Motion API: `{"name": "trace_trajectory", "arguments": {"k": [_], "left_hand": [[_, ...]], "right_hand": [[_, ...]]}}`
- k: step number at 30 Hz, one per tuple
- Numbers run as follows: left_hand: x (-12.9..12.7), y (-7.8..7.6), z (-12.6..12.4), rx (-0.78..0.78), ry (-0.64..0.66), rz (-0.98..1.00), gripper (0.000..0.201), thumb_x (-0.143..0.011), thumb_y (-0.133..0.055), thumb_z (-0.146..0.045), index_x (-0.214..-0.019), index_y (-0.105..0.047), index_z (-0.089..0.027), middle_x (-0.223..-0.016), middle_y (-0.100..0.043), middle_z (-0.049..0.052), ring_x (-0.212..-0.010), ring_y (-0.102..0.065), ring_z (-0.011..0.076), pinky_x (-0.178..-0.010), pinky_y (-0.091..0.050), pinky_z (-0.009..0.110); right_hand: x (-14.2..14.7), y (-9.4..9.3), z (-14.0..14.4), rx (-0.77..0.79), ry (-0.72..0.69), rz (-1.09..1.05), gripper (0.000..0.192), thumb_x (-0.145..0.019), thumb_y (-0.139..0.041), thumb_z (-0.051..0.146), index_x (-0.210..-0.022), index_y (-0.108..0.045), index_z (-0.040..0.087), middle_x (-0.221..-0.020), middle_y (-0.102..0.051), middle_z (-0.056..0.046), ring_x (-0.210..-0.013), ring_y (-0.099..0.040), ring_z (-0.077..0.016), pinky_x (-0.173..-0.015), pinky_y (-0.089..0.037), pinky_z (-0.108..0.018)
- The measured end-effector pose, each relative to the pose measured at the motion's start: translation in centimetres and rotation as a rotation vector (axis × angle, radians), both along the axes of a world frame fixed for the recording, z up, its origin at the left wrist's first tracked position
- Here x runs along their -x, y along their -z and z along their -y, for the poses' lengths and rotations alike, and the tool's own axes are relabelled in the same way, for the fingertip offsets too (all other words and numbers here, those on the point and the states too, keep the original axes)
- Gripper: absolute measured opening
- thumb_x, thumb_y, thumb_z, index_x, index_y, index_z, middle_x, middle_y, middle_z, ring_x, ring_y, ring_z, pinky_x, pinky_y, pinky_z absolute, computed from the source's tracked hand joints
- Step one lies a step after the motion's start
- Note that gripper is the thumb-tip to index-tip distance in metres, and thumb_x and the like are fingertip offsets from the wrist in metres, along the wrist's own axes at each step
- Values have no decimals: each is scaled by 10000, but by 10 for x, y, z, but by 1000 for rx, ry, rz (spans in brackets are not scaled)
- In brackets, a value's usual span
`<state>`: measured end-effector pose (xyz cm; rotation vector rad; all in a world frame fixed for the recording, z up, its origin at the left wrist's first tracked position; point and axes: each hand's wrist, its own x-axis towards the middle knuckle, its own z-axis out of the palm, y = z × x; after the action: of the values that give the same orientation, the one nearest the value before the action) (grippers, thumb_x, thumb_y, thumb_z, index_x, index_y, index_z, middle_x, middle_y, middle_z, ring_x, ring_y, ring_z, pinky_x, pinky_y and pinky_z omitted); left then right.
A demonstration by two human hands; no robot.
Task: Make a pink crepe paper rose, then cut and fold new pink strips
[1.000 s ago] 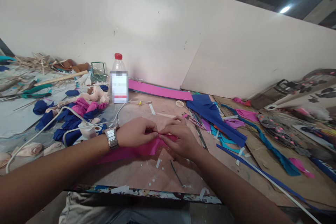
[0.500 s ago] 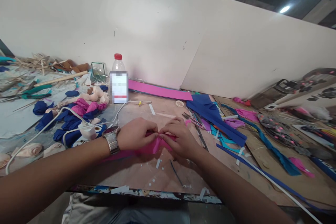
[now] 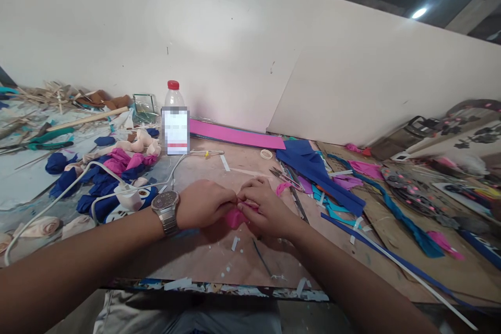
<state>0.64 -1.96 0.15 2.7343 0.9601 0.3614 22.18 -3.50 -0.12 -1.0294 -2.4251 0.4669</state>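
Bottle [image 3: 174, 96] with a red cap stands upright on the desk [image 3: 164, 261], near the white wall [image 3: 129, 21], and a lit screen [image 3: 176, 130], which is blurred, stands just before it. On the near side of the bottle, and to its right, there is a small pink piece [image 3: 234, 217] of thin, soft-looking material. The left hand [image 3: 207, 203] and the right hand [image 3: 264, 209] come together at this piece: their fingertips are close to each other and pinch it, while one part of it shows below them. How it is folded between the fingertips, I cannot tell. On the left wrist there is a metal watch [image 3: 165, 203]. To the right of the bottle lies a long pink strip [image 3: 238, 134], then a cream ring [image 3: 266, 154], and farther to the right a dark blue sheet [image 3: 307, 162]. On the left of the bottle, crumpled pieces [image 3: 125, 159] in blue, pink and cream are heaped. A white plug [image 3: 129, 197] is also to the left of the bottle, on its nearer side.
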Motion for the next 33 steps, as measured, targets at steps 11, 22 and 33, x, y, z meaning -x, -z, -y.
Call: {"name": "trace_trajectory", "arguments": {"k": [11,22,33], "left_hand": [[2,-6,0,126,28,38,256,-954,-507,-310,-876,-727,-204,-759,-743,38,-662,-638,176,-597,-315,279],[6,-6,-6,251,45,96,215,-905,-518,-244,-803,-696,-178,-694,-696,13,-603,-571,134,-585,-314,257],[7,-6,-8,302,60,86,234,-902,-513,-267,-796,-696,-167,-667,-663,6,-577,-520,124,-562,-287,261]], "right_hand": [[-1,0,2,-35,-1,-17,75,-821,-643,128,-831,-653,202,-866,-699,-19,-934,-618,-200,-962,-338,-419],[-1,3,2,-41,17,-26,82,-823,-637,122,-816,-652,203,-846,-705,-22,-909,-623,-203,-960,-346,-434],[-1,2,-1,-53,-4,-24,93,-801,-633,125,-752,-625,203,-790,-698,-8,-881,-628,-197,-955,-339,-427]]}}
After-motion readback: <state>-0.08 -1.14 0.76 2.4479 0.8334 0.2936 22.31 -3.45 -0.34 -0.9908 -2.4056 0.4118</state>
